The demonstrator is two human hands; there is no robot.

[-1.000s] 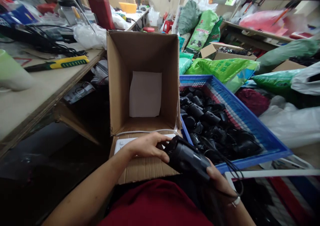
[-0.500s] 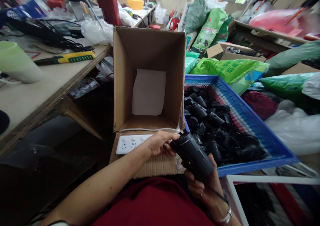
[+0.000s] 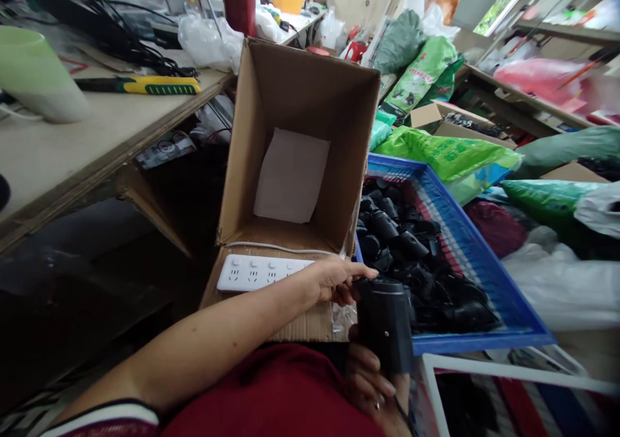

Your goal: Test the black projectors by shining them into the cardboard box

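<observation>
Now the black device slants less in the right fingers.

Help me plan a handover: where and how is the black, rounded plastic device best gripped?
Probably the upper body of the device, from its right: that upright flank shows no fingers, while the left hand is at its top and the right hand holds its lower left.

Free room from left hand into carton, white cable between.
</observation>
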